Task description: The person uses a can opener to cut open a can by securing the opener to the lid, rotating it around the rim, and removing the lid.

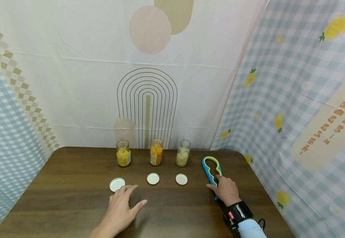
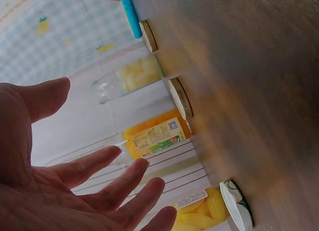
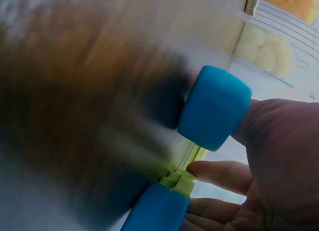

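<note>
My right hand point(image 1: 226, 190) grips a blue and green jar opener point(image 1: 207, 170) at the right of the table, fingers and thumb about its handles. Up close in the right wrist view, the blue handle ends point(image 3: 214, 109) stand apart. My left hand point(image 1: 120, 210) is over the table with fingers spread and nothing in it. Just beyond its fingertips lies a white lid point(image 1: 117, 184). Two more lids, a middle one point(image 1: 153, 178) and a right one point(image 1: 181, 179), lie inside up. Behind them stand three lidless glass jars: yellow fruit point(image 1: 123, 156), orange fruit point(image 1: 156, 154) and pale fruit point(image 1: 182, 155).
The dark wooden table point(image 1: 71, 198) ends at a white patterned cloth point(image 1: 80, 99) right behind the jars. Checked cloths hang on both sides, the right one point(image 1: 264, 132) close to the table's right edge. A black band point(image 1: 238, 213) circles the right wrist.
</note>
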### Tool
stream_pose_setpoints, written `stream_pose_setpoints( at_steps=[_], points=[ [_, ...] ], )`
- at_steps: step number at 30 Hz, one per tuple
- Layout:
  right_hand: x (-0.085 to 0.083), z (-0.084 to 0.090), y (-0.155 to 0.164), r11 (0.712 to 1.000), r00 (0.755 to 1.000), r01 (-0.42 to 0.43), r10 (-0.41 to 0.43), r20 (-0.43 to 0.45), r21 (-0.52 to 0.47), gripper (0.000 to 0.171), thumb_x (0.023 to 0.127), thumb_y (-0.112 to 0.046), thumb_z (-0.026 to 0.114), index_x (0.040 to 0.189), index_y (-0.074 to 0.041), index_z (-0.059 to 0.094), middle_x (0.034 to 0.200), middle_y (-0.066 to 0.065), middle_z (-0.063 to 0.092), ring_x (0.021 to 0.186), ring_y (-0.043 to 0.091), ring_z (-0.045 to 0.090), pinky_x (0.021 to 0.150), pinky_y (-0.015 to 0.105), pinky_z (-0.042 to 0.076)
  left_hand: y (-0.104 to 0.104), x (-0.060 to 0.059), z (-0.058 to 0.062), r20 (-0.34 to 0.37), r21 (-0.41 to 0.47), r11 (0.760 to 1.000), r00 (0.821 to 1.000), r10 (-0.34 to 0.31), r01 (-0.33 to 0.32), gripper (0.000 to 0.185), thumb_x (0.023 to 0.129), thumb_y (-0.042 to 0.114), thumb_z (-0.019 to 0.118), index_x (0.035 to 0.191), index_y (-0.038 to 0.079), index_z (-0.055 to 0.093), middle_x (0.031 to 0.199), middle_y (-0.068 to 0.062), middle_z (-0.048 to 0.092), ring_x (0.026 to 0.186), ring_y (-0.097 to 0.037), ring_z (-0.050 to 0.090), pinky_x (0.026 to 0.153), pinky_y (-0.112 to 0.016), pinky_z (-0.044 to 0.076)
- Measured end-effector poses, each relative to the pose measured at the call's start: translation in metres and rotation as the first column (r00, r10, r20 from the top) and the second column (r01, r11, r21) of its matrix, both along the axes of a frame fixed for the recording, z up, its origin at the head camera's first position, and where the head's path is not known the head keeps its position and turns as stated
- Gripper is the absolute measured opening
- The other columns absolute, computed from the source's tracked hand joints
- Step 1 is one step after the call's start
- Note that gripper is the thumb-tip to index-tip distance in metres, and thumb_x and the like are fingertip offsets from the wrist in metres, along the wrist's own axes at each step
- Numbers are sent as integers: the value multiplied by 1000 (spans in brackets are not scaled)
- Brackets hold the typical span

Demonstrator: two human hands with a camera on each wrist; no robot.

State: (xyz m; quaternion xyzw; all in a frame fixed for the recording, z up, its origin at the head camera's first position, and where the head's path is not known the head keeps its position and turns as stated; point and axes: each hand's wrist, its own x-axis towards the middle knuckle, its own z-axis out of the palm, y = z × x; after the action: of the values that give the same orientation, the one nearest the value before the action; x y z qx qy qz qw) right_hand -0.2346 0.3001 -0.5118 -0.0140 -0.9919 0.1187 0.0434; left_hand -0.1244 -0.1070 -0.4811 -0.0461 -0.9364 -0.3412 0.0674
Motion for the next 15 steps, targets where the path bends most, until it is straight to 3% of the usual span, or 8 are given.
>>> stream_pose_setpoints(
  at_steps=[6,11,15],
  points=[
    [0,-3,3,1000,1000,-15,15,18,-4,73,89,-49,85,133,7,69,98,26,78,82,37,75,76,56,60,-2,0,2,-1,-2,1000,1000,-2,2,63,92,46,83,141,9,67,137,-12,66,132,-35,62,101,-60,45],
    [-2,-1,7,998,995,-15,22,96,-66,85,92,-55,80,143,9,61,123,33,74,106,45,74,92,61,59,-4,1,5,-5,-8,1000,1000,-1,1,64,92,47,82,141,8,67,139,-12,67,133,-35,61,101,-60,45],
    [2,9,6,991,993,1,15,114,-133,92,100,-57,69,155,12,44,147,40,57,132,55,60,106,68,51,-6,-2,6,-19,-11,1000,1000,-6,6,62,94,45,81,140,6,66,143,-14,67,138,-38,60,105,-63,45]
  ],
)
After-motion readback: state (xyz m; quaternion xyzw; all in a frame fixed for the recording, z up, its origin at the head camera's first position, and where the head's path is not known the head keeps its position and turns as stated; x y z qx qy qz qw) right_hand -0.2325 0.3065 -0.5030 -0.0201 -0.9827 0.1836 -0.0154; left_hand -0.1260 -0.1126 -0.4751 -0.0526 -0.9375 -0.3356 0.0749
